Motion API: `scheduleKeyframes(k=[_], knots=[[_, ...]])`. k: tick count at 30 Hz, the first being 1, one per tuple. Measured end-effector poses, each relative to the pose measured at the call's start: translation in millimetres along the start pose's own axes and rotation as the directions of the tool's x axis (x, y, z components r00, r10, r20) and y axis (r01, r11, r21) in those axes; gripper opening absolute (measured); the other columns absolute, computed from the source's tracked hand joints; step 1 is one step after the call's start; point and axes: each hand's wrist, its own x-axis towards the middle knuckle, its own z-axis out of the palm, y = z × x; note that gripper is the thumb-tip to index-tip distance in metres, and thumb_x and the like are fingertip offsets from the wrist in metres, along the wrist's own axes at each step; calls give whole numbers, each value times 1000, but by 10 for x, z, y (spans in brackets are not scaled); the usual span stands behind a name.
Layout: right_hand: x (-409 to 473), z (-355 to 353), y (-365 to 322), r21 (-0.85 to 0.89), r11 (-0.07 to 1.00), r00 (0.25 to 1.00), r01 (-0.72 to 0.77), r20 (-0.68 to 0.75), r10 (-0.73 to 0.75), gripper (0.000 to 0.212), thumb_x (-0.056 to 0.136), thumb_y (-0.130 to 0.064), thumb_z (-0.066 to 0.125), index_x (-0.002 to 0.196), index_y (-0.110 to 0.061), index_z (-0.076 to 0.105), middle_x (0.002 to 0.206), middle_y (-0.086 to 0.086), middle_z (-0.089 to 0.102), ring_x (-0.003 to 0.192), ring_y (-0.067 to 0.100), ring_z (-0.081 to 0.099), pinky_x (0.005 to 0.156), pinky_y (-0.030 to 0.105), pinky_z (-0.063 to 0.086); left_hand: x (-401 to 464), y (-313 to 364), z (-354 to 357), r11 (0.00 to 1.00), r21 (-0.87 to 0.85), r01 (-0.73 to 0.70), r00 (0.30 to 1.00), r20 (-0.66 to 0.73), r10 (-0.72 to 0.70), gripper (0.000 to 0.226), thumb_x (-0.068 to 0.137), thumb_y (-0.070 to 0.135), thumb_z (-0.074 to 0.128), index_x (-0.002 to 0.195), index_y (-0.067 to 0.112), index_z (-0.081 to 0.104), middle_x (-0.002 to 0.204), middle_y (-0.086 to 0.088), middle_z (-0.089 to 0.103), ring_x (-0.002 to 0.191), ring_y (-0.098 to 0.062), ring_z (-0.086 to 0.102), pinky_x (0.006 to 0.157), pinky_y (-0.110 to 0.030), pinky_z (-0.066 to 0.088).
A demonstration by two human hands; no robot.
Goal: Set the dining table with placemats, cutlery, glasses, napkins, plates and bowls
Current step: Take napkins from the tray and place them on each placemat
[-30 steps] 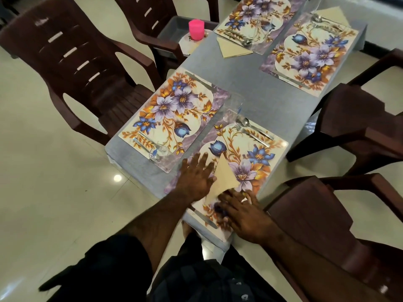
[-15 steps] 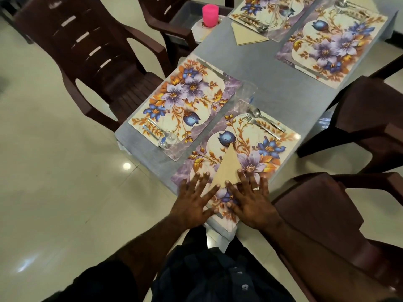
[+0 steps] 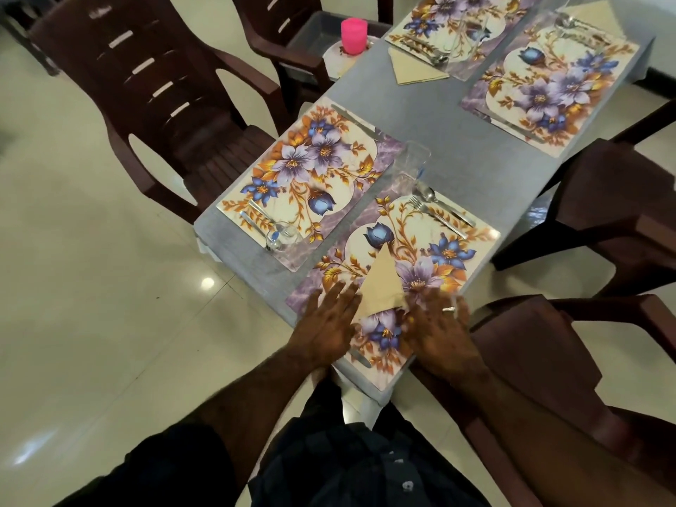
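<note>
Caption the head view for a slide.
Both hands, left hand and right hand, flatten a triangular napkin on the nearest placemat.

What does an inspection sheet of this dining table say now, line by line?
Surface: grey table, four floral placemats on it.
Job's things: triangular beige napkin on the near placemat; fork and spoon at its far edge; clear glass beside it; two more napkins at the far settings. No plates or bowls on the placemats.
Clutter: pink cup on the seat of a far chair.
Grippers: left hand and right hand flat, fingers straight, at the napkin's two sides.
Cables: nothing seen.
Surroundings: brown chairs, glossy tiled floor.
</note>
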Motion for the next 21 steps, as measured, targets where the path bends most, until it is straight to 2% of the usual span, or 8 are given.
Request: scheduleKeyframes(k=[3,6,8,11,14,16,19,21], knots=[[21,-73,-291,41,992,992,118,-54,-116,59,95,-53,46,145,-23,51,150,15,49,134,42,49,114,64,28,351,-47,-194,995,20,-100,995,28,100,65,103,33,40,166,19,28,175,-4,16,161,-27,14,126,-58,16],[81,-127,-499,90,994,998,57,-46,-53,51,97,-54,46,143,-32,49,147,11,47,130,36,48,111,60,29,639,-115,-325,976,129,-173,981,114,159,71,101,29,45,167,23,20,176,-2,9,163,-25,4,128,-58,5],[138,-108,-472,94,995,1000,-21,-7,21,48,101,-58,39,143,-38,48,150,11,45,134,38,45,114,62,25,723,-163,-383,961,201,-193,978,123,171,62,105,34,44,165,22,29,174,-5,20,162,-29,12,127,-61,8],[245,-111,-271,94,989,992,-116,58,111,53,101,-65,30,148,-44,41,158,14,38,145,41,35,119,66,17,687,-179,-473,956,254,-146,988,94,126,56,105,45,46,155,20,44,160,-11,45,148,-37,38,122,-62,22],[367,-182,-85,97,977,980,-189,88,181,58,102,-62,28,156,-40,31,166,13,24,153,40,21,121,66,9,560,-101,-479,966,242,-90,992,109,66,58,102,47,46,152,17,46,148,-14,53,134,-38,48,114,-58,34],[436,-234,-68,89,962,965,-258,66,253,61,103,-56,32,158,-31,29,166,14,24,153,41,21,120,67,14,454,-16,-447,984,168,-53,993,112,34,55,100,40,47,149,14,49,140,-15,55,125,-36,50,101,-51,41],[405,-245,-223,92,985,989,-148,20,147,66,96,-51,48,157,-28,35,164,17,30,151,43,27,118,67,23,331,9,-387,987,142,70,995,62,-80,53,94,35,46,143,14,53,137,-15,56,122,-35,49,97,-49,44],[352,-197,-369,89,995,997,-50,70,44,81,84,-55,57,158,-31,34,166,17,28,150,44,29,117,67,24,267,-35,-340,971,155,179,982,39,-187,58,93,38,45,146,15,48,144,-15,52,126,-35,47,100,-49,43]])
